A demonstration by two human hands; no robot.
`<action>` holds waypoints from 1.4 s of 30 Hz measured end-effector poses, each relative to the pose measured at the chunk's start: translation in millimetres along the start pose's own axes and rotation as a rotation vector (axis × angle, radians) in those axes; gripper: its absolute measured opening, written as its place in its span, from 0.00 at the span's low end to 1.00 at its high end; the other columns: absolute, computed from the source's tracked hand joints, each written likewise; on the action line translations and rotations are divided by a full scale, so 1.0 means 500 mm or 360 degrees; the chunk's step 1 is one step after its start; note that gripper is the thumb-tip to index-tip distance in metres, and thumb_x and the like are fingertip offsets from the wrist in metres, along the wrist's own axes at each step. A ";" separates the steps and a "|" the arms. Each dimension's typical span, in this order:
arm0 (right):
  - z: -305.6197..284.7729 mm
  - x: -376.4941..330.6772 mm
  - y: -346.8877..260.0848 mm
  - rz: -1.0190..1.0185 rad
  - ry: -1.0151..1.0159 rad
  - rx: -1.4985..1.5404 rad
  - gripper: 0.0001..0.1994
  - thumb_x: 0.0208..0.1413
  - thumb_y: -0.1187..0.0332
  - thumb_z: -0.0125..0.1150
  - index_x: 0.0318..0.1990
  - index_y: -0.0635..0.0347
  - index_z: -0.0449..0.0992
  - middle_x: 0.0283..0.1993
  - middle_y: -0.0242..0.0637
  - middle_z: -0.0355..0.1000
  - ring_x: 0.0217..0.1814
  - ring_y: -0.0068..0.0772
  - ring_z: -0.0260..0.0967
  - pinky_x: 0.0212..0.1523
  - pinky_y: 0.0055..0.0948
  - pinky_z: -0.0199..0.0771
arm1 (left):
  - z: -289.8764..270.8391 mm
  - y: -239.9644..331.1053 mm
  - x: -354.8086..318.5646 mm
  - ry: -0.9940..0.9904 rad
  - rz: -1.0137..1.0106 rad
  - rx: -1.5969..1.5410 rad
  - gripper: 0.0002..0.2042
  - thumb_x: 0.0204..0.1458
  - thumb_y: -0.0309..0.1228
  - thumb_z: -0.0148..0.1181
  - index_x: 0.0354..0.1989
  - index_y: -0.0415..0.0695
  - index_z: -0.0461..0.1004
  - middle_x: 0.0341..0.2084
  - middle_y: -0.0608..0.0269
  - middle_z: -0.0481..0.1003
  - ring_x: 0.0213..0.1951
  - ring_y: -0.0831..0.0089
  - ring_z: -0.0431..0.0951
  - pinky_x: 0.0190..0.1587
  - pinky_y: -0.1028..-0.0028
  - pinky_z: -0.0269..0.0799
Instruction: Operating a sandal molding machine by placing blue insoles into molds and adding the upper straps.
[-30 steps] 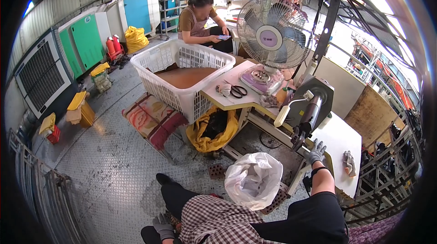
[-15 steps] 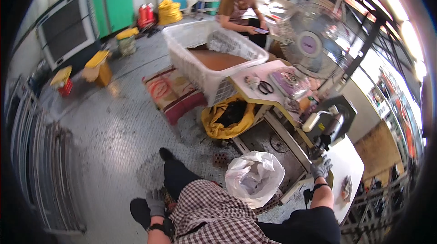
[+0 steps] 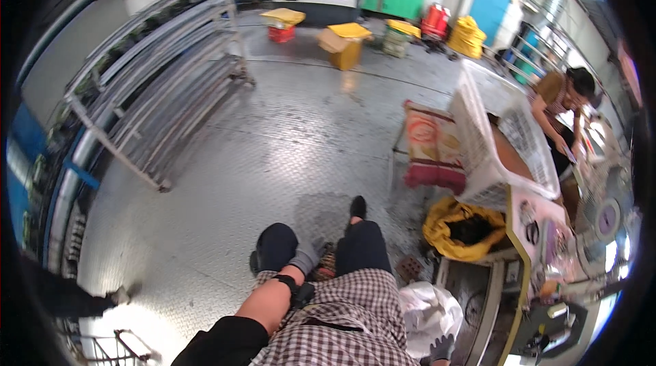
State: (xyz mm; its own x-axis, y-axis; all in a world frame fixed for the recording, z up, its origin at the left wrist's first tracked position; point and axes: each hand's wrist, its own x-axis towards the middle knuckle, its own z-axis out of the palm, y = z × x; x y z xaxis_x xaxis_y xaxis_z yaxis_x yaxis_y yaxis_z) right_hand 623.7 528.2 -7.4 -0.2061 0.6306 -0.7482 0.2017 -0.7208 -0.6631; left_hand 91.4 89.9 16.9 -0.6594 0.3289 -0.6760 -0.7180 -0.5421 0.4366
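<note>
A: What has been altered in the last second?
B: The view has been swung to the left. The counter [image 3: 544,207] and the dark machine [image 3: 531,321] are now pushed toward the right rim, and more of the floor [image 3: 225,216] and the metal rack [image 3: 164,86] is taken in.

A: And the right hand [image 3: 443,348]?
B: It was seen by the counter, below the machine; now it is shown at the lower edge, in front of the white sack [image 3: 432,311]. Its gloved fingers are spread apart, and nothing is seen between them. Whether the sack is touched cannot be told.

A: Where is that sack?
B: It is set beside the right thigh, near the counter's frame, partly covered by the checked apron [image 3: 342,335].

A: Has the left hand [image 3: 309,255] been moved?
B: Hardly: it is kept by the left knee, beside a patterned item [image 3: 326,263]. Whether anything is gripped cannot be told, as the palm is hidden.

A: What is to be made of this?
B: Work at the machine is judged to be paused, since neither hand is placed on it.
</note>
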 end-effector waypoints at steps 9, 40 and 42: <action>0.757 -0.029 -0.214 -0.1099 -0.1224 -0.0837 0.25 0.62 0.55 0.52 0.65 0.51 0.64 0.65 0.38 0.63 0.61 0.37 0.68 0.59 0.45 0.65 | 0.001 0.036 -0.017 0.0296 -0.0025 -0.0071 0.27 0.68 0.50 0.37 0.74 0.57 0.52 0.67 0.58 0.63 0.64 0.57 0.66 0.68 0.56 0.56; 1.140 -0.343 0.081 0.0328 -0.1597 -0.0552 0.23 0.68 0.57 0.47 0.65 0.58 0.63 0.55 0.38 0.73 0.52 0.35 0.72 0.51 0.39 0.74 | 0.083 0.027 -0.064 0.0031 -0.0133 0.0363 0.13 0.61 0.48 0.46 0.35 0.55 0.72 0.22 0.73 0.67 0.24 0.75 0.65 0.25 0.69 0.59; 1.160 -0.388 0.095 0.0292 -0.1581 -0.0584 0.17 0.67 0.58 0.49 0.57 0.56 0.70 0.51 0.36 0.74 0.50 0.32 0.73 0.48 0.36 0.73 | -0.015 0.018 -0.009 -0.0448 -0.0389 -0.0325 0.14 0.62 0.49 0.44 0.36 0.55 0.72 0.24 0.74 0.68 0.25 0.74 0.65 0.26 0.69 0.59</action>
State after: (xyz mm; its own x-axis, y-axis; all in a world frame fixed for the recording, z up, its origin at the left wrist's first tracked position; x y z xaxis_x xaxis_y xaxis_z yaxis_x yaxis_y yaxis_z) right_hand 118.1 204.8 119.0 -0.7963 -0.1138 -0.5941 0.5497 -0.5460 -0.6323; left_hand 89.7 78.0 19.3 -0.5306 0.6499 -0.5442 -0.8206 -0.5547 0.1376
